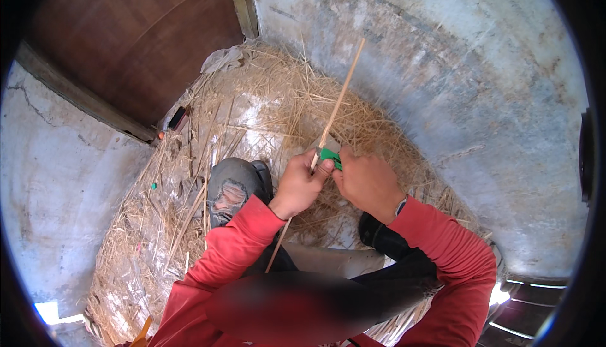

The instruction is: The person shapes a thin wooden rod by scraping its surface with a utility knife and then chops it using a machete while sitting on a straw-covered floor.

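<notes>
A long, thin tan reed stick (343, 94) slants up through my left hand (299, 183), which is closed around it with the thumb toward the right. Its lower end passes under my left wrist and shows again above my lap. My right hand (371, 181) grips a small green plastic tool that looks like a box cutter (330, 156). The green tool lies against the stick just above my left fingers, and my two hands nearly touch. Whether a blade is out, I cannot make out.
Loose straw (303, 94) and stalks cover the floor around my feet. A pale, stained wall (442, 63) rises at the right, and a brown wooden panel (139, 37) stands at the far left. A dark brush-like object (177, 118) lies near the panel's foot.
</notes>
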### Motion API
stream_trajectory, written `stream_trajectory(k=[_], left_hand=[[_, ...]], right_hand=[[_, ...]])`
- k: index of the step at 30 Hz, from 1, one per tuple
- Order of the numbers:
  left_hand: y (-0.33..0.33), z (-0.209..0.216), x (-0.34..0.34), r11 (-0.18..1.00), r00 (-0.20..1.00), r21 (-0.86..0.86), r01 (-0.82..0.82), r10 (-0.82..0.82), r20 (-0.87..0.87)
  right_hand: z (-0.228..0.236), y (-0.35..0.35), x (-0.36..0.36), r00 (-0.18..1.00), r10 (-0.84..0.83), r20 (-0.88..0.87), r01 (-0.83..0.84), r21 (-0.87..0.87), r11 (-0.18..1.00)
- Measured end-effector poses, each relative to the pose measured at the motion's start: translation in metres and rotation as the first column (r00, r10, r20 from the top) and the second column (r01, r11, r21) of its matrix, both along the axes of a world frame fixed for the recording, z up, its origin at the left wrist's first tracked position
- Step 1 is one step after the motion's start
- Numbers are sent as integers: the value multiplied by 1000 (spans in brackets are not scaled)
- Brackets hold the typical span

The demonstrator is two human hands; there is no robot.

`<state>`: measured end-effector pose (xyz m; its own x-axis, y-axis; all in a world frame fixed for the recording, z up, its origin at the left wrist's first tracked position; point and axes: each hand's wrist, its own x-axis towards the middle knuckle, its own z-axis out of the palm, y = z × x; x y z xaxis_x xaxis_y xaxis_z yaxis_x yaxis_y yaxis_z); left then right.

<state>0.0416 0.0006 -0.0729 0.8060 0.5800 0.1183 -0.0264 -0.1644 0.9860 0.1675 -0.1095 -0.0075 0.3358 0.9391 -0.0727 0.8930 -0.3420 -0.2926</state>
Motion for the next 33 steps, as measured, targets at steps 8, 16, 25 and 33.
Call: stream_trajectory(k=[8, 16, 25, 33], left_hand=[[-9, -5, 7, 984, 964, 85, -154, 168, -205], [1, 1, 11, 946, 989, -312, -86, 44, -140], [2, -2, 5, 965, 993, -260, 19, -49, -110], [0, -16, 4, 999, 996, -40, -13, 10, -90]], right_hand=[[-24, 5, -10, 990, -128, 54, 132, -80, 988], [-11, 10, 13, 999, 6, 40, -7, 22, 1000], [0, 0, 26, 987, 145, -73, -145, 6, 989], [-18, -1, 9, 1000, 20, 7, -20, 17, 1000]])
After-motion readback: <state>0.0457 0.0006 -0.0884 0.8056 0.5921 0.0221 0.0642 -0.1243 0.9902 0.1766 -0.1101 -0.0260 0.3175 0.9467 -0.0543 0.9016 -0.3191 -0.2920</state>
